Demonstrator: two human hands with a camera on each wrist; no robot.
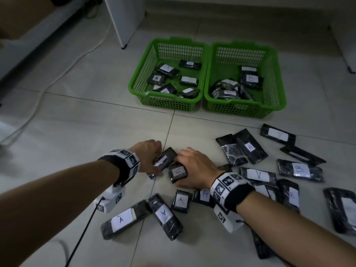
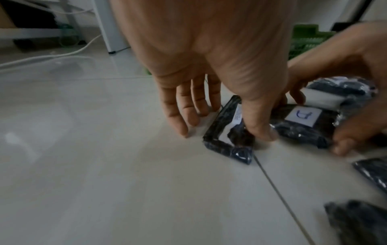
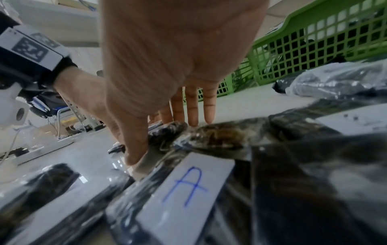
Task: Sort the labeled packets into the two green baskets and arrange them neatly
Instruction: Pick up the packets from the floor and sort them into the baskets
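Two green baskets stand side by side on the tiled floor: the left basket point(image 1: 167, 105) holds several black packets marked A, the right basket point(image 1: 237, 110) several marked B. Closer to me, my left hand point(image 1: 152, 157) pinches a black packet point(image 1: 166, 157) tilted up on its edge, fingers point(image 2: 184, 119) on one side and thumb on the other. Right beside it, my right hand point(image 1: 189, 166) grips a packet labeled A point(image 1: 178, 172), thumb and fingers at opposite ends. The same A packet point(image 2: 303, 123) lies flat in the left wrist view.
Several loose packets lie scattered near me and to the right, among them an A packet point(image 1: 181, 201) and a B packet point(image 1: 300, 170). A white cable point(image 1: 57, 78) runs along the left floor. A white furniture leg point(image 1: 123, 26) stands behind the baskets.
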